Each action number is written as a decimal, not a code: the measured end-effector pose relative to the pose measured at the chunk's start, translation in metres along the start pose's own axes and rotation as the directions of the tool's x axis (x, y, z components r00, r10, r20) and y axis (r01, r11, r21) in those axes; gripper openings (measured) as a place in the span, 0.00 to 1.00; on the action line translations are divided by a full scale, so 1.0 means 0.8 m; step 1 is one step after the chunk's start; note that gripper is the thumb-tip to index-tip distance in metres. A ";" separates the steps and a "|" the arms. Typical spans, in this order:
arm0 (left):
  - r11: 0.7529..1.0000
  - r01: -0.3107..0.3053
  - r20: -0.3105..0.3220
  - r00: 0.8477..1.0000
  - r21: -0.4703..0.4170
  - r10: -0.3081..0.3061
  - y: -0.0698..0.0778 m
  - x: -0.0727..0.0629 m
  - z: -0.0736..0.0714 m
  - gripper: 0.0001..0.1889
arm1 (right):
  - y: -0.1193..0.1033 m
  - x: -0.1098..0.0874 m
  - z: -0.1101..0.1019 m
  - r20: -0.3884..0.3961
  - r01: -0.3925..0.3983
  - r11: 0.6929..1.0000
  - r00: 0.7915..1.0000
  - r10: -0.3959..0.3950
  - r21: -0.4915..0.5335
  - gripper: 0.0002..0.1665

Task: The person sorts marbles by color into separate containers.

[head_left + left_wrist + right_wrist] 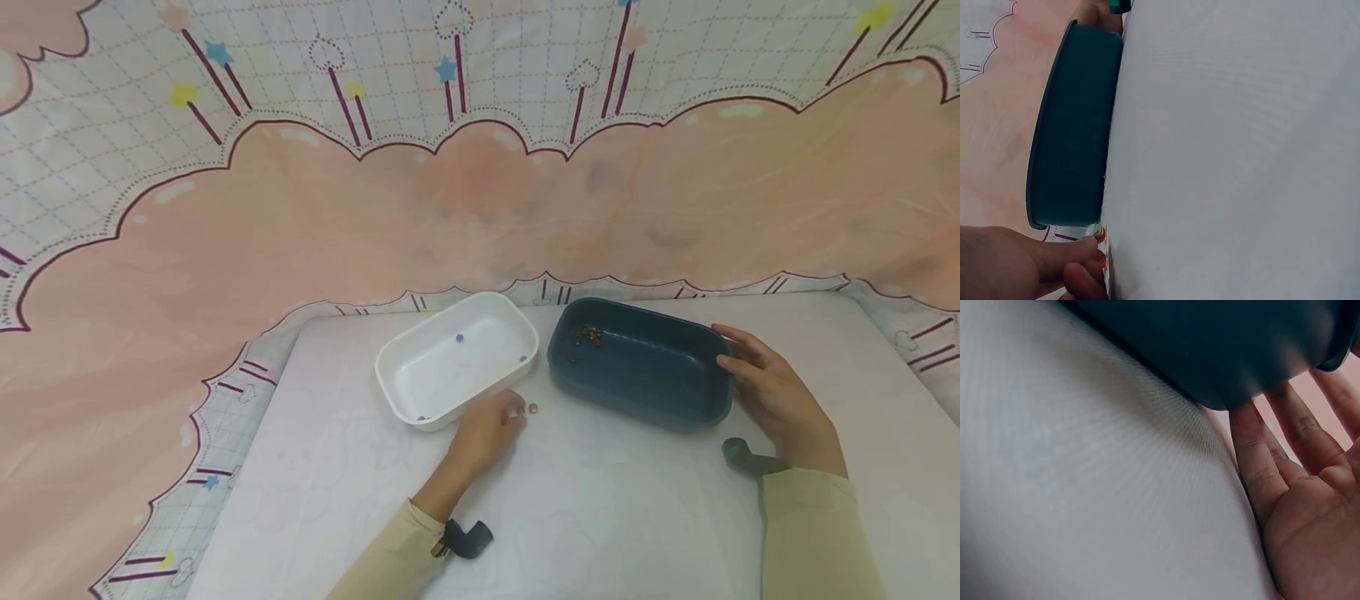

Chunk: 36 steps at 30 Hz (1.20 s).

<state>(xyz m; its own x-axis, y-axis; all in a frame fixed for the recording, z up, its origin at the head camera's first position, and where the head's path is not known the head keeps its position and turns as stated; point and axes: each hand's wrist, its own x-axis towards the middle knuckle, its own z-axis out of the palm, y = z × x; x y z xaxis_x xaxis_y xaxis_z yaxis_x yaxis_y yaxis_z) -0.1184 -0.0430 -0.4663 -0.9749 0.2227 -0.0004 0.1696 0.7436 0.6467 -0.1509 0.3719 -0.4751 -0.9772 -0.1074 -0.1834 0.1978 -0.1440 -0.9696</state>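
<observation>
My left hand (483, 432) is low over the table, just in front of the white tub (416, 367). Its thumb and bent fingers pinch a small orange marble (1104, 262), mostly hidden by the fingertips. Beside them on the table lies another small glass marble (533, 408), clear and orange in the left wrist view. My right hand (780, 400) grips the right end of the dark blue tub (637, 396), thumb over the rim and fingers against the outer wall (1235, 350). Several small amber-brown pieces (591, 335) lie at the blue tub's far left end.
A few blue marbles (460, 337) lie in the white tub. Both tubs stand side by side towards the back of the white-covered table (600, 517), before a patterned pink cloth (450, 225). A dark wrist camera (468, 540) sticks out from the left wrist.
</observation>
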 end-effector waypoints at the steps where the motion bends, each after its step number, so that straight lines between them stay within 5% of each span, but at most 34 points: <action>1: 1.000 0.004 -0.003 1.000 -0.005 -0.004 0.000 0.000 0.000 0.08 | 0.000 0.000 0.000 -0.001 -0.001 1.000 1.000 0.001 0.000 0.38; 13: 1.000 0.004 -0.042 0.999 -0.012 -0.004 -0.003 -0.002 0.003 0.05 | 0.005 -0.001 0.001 0.013 0.045 0.998 0.999 -0.046 0.036 0.36; 36: 1.000 -0.012 -0.044 0.999 -0.011 0.012 -0.003 -0.002 0.003 0.04 | 0.003 -0.004 0.002 0.010 0.015 1.000 1.000 -0.015 0.022 0.37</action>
<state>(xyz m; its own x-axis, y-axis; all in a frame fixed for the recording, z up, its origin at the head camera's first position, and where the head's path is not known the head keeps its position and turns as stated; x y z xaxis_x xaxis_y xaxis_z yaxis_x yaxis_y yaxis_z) -0.1166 -0.0436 -0.4698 -0.9782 0.2038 0.0406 0.1800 0.7336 0.6553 -0.1473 0.3703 -0.4764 -0.9792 -0.1153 -0.1668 0.1846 -0.1668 -0.9686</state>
